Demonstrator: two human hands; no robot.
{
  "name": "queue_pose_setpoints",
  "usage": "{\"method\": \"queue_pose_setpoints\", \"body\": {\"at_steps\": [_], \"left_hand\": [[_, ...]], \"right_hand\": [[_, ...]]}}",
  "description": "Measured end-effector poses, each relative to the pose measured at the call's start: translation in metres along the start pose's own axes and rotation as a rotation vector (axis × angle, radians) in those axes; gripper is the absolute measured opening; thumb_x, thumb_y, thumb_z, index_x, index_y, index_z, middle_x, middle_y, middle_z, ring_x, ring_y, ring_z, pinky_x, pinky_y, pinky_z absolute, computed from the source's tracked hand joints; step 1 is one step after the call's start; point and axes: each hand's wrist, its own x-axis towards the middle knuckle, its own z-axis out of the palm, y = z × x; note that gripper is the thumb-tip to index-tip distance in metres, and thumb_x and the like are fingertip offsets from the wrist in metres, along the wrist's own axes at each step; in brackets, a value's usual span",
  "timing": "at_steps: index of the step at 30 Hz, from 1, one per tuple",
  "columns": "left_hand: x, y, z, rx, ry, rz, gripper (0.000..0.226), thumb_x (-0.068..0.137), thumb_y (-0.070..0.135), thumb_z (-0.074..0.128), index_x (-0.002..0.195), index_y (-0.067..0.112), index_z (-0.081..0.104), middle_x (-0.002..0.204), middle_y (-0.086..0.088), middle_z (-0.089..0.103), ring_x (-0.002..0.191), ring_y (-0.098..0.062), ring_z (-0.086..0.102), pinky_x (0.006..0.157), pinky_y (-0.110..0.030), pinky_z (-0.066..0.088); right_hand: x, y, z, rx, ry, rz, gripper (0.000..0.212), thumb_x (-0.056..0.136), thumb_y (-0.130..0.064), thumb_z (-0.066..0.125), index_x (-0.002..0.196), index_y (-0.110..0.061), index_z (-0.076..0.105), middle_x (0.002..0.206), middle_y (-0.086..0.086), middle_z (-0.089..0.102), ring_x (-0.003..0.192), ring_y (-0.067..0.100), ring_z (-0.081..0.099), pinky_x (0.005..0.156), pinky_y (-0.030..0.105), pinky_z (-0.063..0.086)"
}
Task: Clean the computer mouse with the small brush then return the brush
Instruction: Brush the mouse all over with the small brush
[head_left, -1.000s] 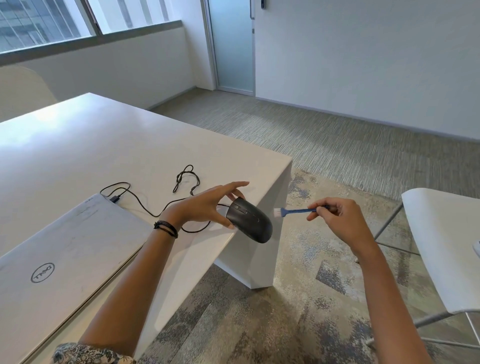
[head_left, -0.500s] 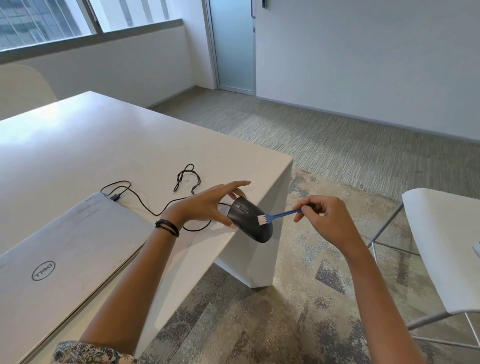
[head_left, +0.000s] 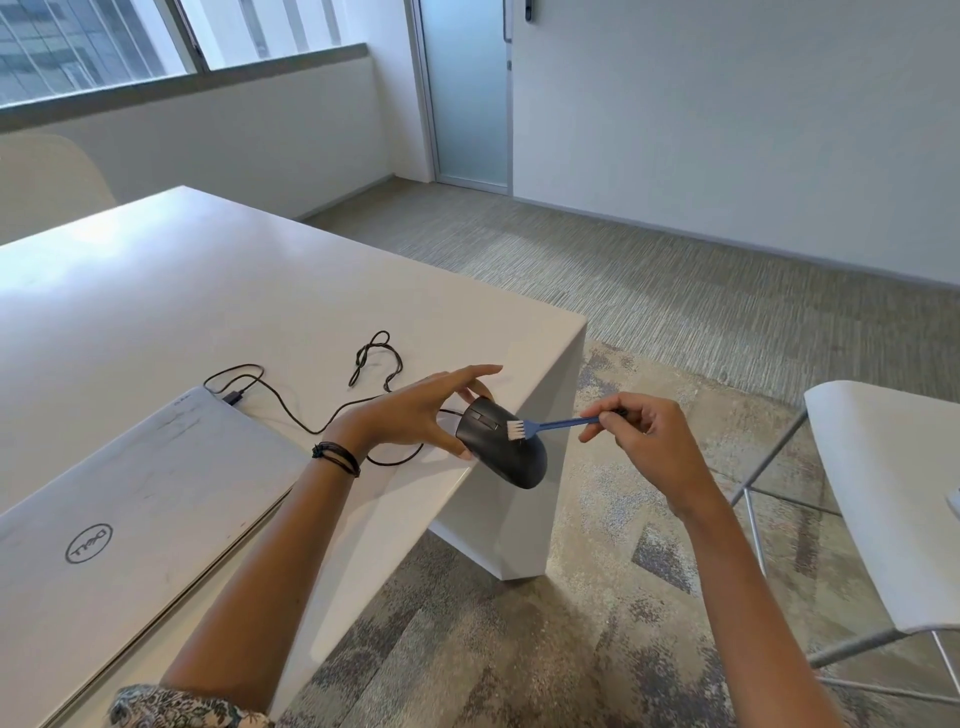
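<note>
Closed laptop (head_left: 130, 519) sits at the desk's (head_left: 260, 291) near left, and a black cable (head_left: 291, 410) loops from it toward the right edge. Your left hand (head_left: 415, 415) pinches the mouse (head_left: 504, 449) between thumb and fingers, forefinger straight, right at that edge. The mouse slants, button end up-left, tail down-right out past the edge. The brush (head_left: 550, 427) lies almost level, white bristles to the left touching the mouse's top, blue handle pinched in your right hand's (head_left: 644, 441) curled fingertips. White chair (head_left: 883, 493) far right.

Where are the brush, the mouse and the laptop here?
small brush (head_left: 553, 425), head view, blue handle.
computer mouse (head_left: 501, 453), head view, black top shell.
laptop (head_left: 130, 509), head view, closed silver lid.
</note>
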Motion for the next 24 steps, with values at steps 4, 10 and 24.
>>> {"method": "queue_pose_setpoints", "body": {"at_steps": [4, 10, 24], "left_hand": [[0.0, -0.001, 0.001, 0.006, -0.005, 0.0, 0.094, 0.072, 0.026, 0.079, 0.143, 0.031, 0.019, 0.119, 0.019, 0.049, 0.117, 0.0, 0.044, 0.105, -0.029, 0.029], [0.0, -0.001, 0.001, 0.005, 0.007, 0.006, 0.094, 0.07, 0.022, 0.08, 0.144, 0.029, 0.021, 0.117, 0.02, 0.049, 0.116, 0.0, 0.045, 0.105, -0.026, 0.029], [0.002, -0.001, 0.001, -0.004, 0.005, -0.002, 0.094, 0.071, 0.02, 0.079, 0.144, 0.027, 0.02, 0.117, 0.018, 0.05, 0.114, 0.004, 0.044, 0.103, -0.02, 0.027]], "right_hand": [[0.001, -0.005, -0.005, -0.028, 0.121, -0.013, 0.025, 0.084, 0.004, 0.051, 0.076, -0.007, 0.071, 0.062, 0.009, 0.069, 0.035, 0.004, 0.037, 0.038, 0.011, 0.028], [0.004, -0.001, 0.004, -0.162, 0.052, -0.007, 0.03, 0.083, 0.004, 0.052, 0.07, -0.017, 0.07, 0.056, -0.008, 0.068, 0.044, 0.009, 0.046, 0.04, 0.013, 0.034], [0.006, -0.01, -0.005, -0.169, 0.143, -0.154, 0.022, 0.081, 0.004, 0.053, 0.072, -0.007, 0.07, 0.055, 0.004, 0.066, 0.043, 0.01, 0.046, 0.04, 0.011, 0.032]]}}
